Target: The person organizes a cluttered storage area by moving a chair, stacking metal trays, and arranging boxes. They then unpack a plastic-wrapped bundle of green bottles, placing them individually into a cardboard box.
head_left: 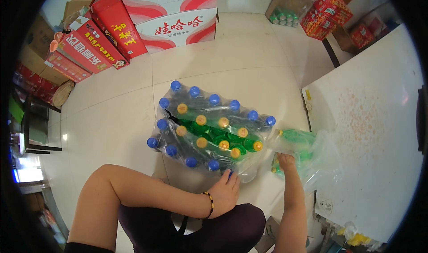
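A shrink-wrapped pack of bottles (209,130) stands on the floor in front of me, its clear film torn open in a long slit. Dark bottles with blue caps (191,162) line its outer rows. Green bottles with yellow caps (224,145) fill the middle. At the near right corner, my left hand (224,194) has its fingers closed around a blue-capped bottle (229,173). To the right of the pack, my right hand (286,162) is closed at the neck end of a green bottle lying in a clear plastic bag (327,157). Another green bottle (298,136) lies just beyond that hand.
A large white appliance or cabinet (370,119) stands close on the right. Red and white cartons (176,32) line the far left wall. Another carton with cans (285,17) and red boxes (327,12) are at the far right. A dark stool or table (29,128) is at left.
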`<state>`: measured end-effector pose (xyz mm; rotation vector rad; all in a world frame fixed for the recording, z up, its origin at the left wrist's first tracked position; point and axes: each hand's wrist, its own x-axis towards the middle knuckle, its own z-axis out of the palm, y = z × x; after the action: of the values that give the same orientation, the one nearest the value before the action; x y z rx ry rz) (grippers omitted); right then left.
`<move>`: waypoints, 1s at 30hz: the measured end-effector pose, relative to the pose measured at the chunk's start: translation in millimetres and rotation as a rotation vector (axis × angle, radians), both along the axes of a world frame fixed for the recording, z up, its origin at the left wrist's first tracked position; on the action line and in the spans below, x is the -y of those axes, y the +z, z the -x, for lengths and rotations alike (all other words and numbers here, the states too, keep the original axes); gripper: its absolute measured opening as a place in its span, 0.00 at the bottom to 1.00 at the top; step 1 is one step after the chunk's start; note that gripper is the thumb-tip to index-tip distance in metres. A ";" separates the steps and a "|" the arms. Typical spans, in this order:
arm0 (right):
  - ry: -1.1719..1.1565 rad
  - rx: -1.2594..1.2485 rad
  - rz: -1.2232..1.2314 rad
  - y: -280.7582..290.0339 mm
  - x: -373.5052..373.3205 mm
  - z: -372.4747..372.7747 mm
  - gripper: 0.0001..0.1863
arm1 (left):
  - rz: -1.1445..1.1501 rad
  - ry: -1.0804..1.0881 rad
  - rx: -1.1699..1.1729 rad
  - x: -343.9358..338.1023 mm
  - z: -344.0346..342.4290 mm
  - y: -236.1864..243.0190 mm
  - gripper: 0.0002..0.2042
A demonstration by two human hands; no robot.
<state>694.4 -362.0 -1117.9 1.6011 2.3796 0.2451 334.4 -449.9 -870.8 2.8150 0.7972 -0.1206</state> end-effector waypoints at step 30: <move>-0.105 0.029 0.428 41.1 -14.7 14.1 0.19 | 0.804 0.185 0.219 -118.2 -20.5 -34.1 0.19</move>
<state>680.3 -347.3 -1076.7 1.4929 2.1302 -0.2446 354.9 -331.7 -904.8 1.9540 0.7361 -0.0762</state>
